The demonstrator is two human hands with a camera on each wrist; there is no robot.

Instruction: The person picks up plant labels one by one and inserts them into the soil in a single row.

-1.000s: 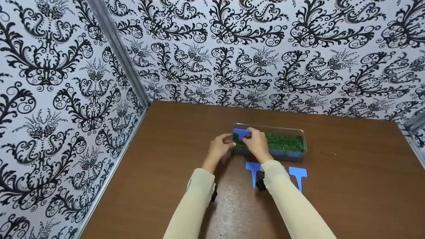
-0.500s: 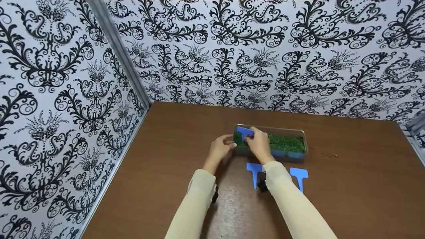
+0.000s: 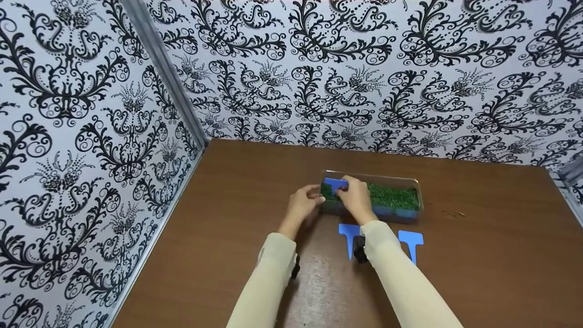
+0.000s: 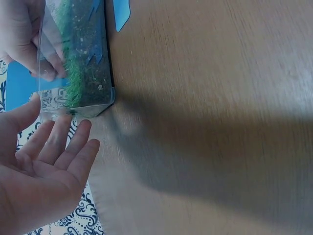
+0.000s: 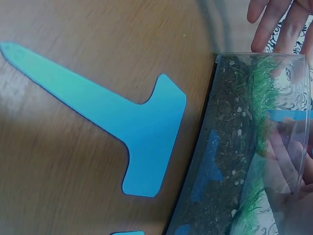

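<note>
Pinching a blue marker (image 3: 334, 182) inside the clear box (image 3: 401, 183) was the right hand (image 3: 357, 197); the left hand (image 3: 301, 203), fingers apart, stood at the box's end. Marker judged light, bendable, best held by its broad top.

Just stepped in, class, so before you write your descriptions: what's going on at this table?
A person's right hand holds a blue T-shaped tag upright at the grass in a clear container, near its left end. The left hand is at that end, fingers extended. How far the stem goes in is hidden. Two more tags, the near-left tag and the near-right tag, lie on the table.
</note>
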